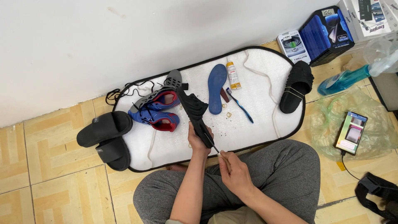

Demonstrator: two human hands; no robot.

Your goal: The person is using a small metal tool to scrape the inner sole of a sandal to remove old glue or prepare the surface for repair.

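So, a black shoe sole (195, 114) is gripped by the left hand (198, 139), fingers wrapped tight around its near end, with the rest of it sticking up and away over the white mat (257, 124). A thin tool (218, 152), too small to make out properly, is pinched in the right hand (234, 170), fist closed on the handle and the tip laid right at the edge of the sole. Both hands are held close together just above the crossed legs in grey trousers (286, 166).

Lots of clutter is spread around. Just beside the sole, a blue and red shoe (157, 110) is lying on its side with its black laces (124, 91) trailed off the mat's edge. A blue insole (216, 87), a small glue tube (233, 75) and a blue toothbrush (240, 105) are laid out further back, and a black slip-on shoe (296, 85) bound with rubber bands is parked at the right end. A pair of black slides (105, 139) is stacked at the left, half on the tiled floor (54, 182). Off to the right, a phone (351, 132) with its screen lit is set on a crumpled plastic bag (373, 124), a blue spray bottle (344, 81) is lying near it, and some boxes (319, 35) are pushed against the wall.
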